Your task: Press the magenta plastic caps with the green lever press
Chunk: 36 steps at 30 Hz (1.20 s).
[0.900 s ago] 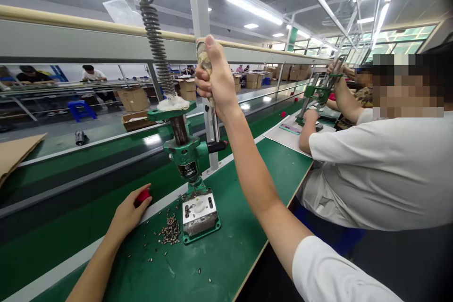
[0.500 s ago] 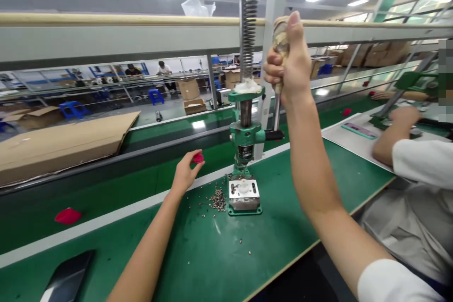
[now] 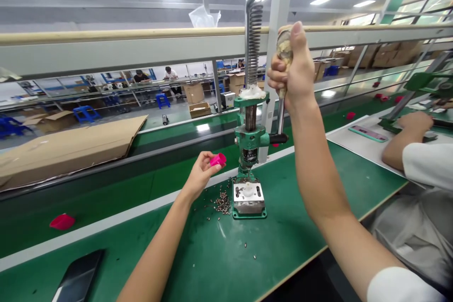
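Note:
A small hollow pink plastic cup (image 3: 218, 159) is pinched in the fingers of my left hand (image 3: 199, 175), to the left of the green hand press (image 3: 250, 140). My right hand (image 3: 296, 70) is wrapped round the press's lever handle (image 3: 284, 46), which is covered in worn tape and stands raised. Under the press head lies a metal plate with a round white fixture (image 3: 248, 189) on top. A pile of tiny metal pieces (image 3: 222, 203) is scattered on the green table just left of the press base.
Another pink piece (image 3: 62, 222) lies on the green belt at left. A dark phone (image 3: 78, 277) rests at the front left. At right, a co-worker's arm (image 3: 412, 137) is beside another press and a pink phone (image 3: 368, 133). Flat cardboard (image 3: 74, 151) lies beyond the belt.
My left hand has moved right, towards the press, with the pink cup, whose opening now shows. My right hand stays on the raised lever. The camera view has shifted slightly.

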### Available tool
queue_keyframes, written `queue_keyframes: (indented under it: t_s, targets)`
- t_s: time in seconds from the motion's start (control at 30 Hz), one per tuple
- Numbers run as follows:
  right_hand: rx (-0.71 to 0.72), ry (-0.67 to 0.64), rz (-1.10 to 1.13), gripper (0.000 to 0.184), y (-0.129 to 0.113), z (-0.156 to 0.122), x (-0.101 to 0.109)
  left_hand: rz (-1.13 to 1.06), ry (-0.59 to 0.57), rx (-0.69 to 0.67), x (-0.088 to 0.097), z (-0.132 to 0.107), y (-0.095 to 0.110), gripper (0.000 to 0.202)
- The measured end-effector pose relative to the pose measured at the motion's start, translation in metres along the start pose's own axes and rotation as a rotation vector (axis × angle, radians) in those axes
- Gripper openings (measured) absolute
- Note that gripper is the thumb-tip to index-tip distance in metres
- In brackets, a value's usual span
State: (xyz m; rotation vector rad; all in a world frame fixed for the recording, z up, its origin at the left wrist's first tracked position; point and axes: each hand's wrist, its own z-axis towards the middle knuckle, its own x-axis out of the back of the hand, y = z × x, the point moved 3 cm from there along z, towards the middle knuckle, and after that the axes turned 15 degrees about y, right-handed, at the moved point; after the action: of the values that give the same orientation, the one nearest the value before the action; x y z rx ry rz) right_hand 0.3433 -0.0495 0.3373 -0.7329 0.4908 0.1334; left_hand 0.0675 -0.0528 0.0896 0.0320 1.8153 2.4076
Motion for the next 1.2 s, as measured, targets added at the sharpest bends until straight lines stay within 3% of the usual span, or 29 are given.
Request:
queue_keyframes:
  t_s: [0.07,0.2,0.43,0.7,0.9,1.03,1.2]
  targets:
    - [-0.012,0.003,0.005,0.06,0.0,0.0,0.001,0.061,-0.122,0.034,-0.005,-0.004,-0.001,0.06]
    - [-0.036,-0.002,0.014,0.059,0.0,0.001,0.003,0.366,-0.26,-0.082,-0.021,-0.014,0.002,0.045]
    - [-0.035,-0.007,0.021,0.057,0.005,0.006,0.007,0.233,-0.29,-0.097,-0.052,-0.031,0.003,0.037]
    - [-0.036,-0.032,0.038,0.057,0.005,0.005,0.007,0.371,-0.235,-0.166,-0.058,-0.036,0.002,0.036]
    - [-0.03,-0.023,0.013,0.055,0.003,0.001,0.007,0.18,-0.295,-0.001,-0.07,-0.043,-0.005,0.043]
    - [-0.016,-0.009,-0.006,0.056,0.002,0.0,0.002,0.104,-0.286,0.04,-0.072,-0.044,-0.009,0.044]
    - [0.08,0.022,-0.114,0.045,-0.022,-0.021,0.001,0.069,-0.27,0.075,-0.072,-0.043,-0.011,0.045]
